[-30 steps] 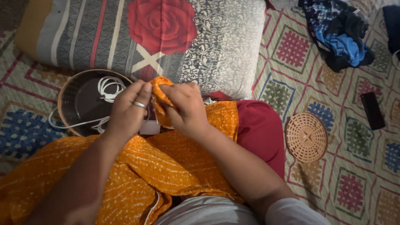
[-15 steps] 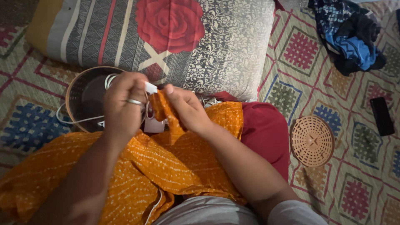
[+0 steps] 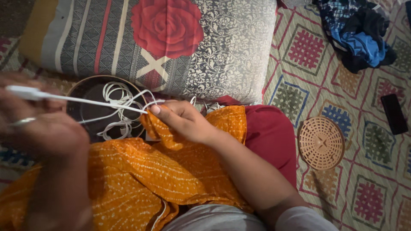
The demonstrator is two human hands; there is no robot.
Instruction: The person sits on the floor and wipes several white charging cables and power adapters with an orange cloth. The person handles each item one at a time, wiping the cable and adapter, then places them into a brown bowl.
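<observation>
Now left hand (image 3: 38, 128) pulling white cable (image 3: 85, 100) taut, right hand (image 3: 182, 122) fingers pinching orange cloth (image 3: 158, 167)

- The left hand (image 3: 40, 128), blurred and raised at the frame's left, gripped the plug end of a white cable (image 3: 85, 100).
- The cable ran taut to the right hand (image 3: 182, 122), which pinched it against a fold of orange cloth (image 3: 141, 171).
- More white cable lay coiled in a round dark basket (image 3: 85, 111) beside a rose-printed pillow (image 3: 171, 42).
- A small woven lid (image 3: 321, 143) sat on the patterned mat (image 3: 368, 171).
</observation>
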